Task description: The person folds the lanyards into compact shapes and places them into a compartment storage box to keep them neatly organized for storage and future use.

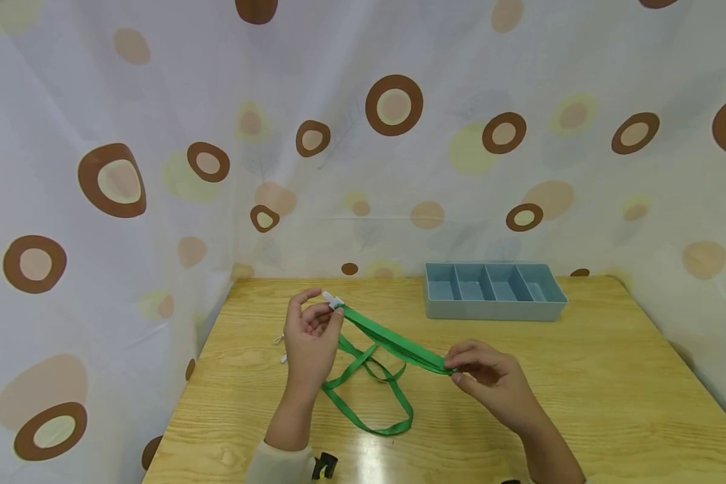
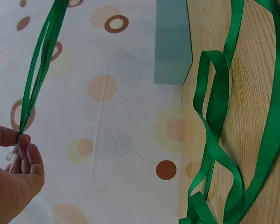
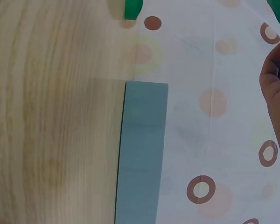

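"What's the setting?"

"A wood-grain tabletop [image 1: 581,403], with a white curtain [image 1: 351,171] printed with brown rings behind it and at its left. A blue-grey tray [image 1: 496,310] with four compartments sits near the back edge."

"And the green ribbon [image 1: 393,339]?"

"Stretched above the tabletop, its long axis slanting down across the head view from left hand [image 1: 310,339] to right hand [image 1: 497,384]. Both pinch it, the left beside a white clip [image 1: 331,300] pointing up and leftward."

"Its look?"

"Flat, narrow, bunched in several strands; the rest lies below in loose loops."
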{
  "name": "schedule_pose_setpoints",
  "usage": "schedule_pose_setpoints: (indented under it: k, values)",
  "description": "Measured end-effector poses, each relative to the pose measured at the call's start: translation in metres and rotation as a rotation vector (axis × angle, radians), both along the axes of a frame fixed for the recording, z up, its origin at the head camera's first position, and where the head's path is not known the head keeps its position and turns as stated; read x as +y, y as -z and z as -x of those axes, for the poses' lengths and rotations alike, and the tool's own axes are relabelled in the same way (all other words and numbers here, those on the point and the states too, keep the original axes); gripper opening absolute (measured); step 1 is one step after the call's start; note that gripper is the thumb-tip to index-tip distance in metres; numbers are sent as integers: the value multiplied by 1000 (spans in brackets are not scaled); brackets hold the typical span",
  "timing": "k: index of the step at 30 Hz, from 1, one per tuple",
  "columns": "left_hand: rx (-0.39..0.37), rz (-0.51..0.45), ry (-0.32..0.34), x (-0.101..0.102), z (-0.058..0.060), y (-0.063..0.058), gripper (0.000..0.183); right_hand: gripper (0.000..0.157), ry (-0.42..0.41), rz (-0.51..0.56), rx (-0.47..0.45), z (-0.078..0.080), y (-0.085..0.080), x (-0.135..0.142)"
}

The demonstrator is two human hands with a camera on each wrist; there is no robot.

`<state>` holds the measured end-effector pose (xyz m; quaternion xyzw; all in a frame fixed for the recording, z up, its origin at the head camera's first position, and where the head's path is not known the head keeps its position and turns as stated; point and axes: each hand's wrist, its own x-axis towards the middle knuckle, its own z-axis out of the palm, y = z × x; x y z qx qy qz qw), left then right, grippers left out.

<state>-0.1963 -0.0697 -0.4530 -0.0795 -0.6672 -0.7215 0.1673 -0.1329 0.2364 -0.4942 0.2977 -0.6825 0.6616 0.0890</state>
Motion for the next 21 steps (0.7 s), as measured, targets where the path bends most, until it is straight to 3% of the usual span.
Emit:
schedule_pose_setpoints:
  k: [10,17,21]
  values:
    - [5,11,16,5,-3,-2,46,26,231,-59,-5,-1,7,-4]
    - [3,12,21,5,-4,-1,46,31,153,59,53,-1,8,-2]
    - [3,16,27,5,-3,0,46,29,155,83,27,-2,7,-2]
